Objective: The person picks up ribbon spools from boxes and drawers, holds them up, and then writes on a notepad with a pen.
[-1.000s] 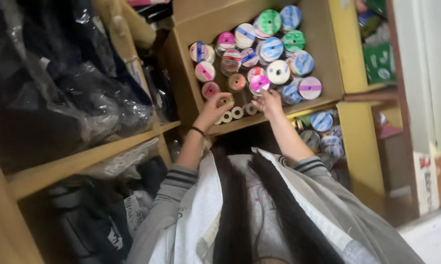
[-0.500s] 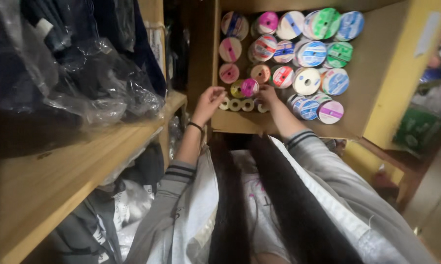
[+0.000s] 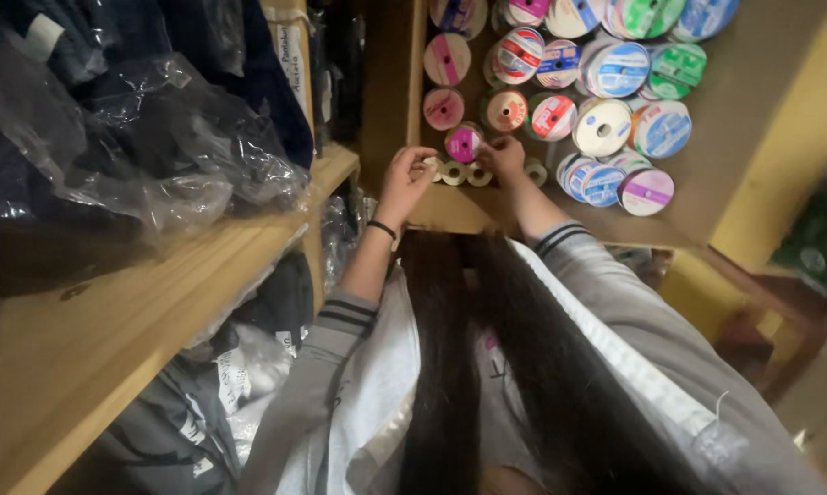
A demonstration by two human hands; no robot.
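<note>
Ribbon spools in cardboard box (image 3: 752, 137), wooden shelf (image 3: 138, 302).
Left hand (image 3: 404, 179) fingers curled on small white rolls (image 3: 464, 172); right hand (image 3: 503, 158) pinching pink spool (image 3: 464, 144), twelve o'clock.

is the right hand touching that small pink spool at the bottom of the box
Touching. In the head view the right hand has its fingertips pressed against the edge of the small pink spool, with no gap showing, inside the cardboard box.

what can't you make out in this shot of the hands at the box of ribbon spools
Head view only:
- Left hand: fingertips curl toward the small white rolls; whether they grip one cannot be told.
- Right hand: fingers overlap the pink spool, so the grip is unclear.
- Cardboard box: its top spools are cut off by the upper edge.
- Bagged dark clothes: plastic glare hides details.
</note>
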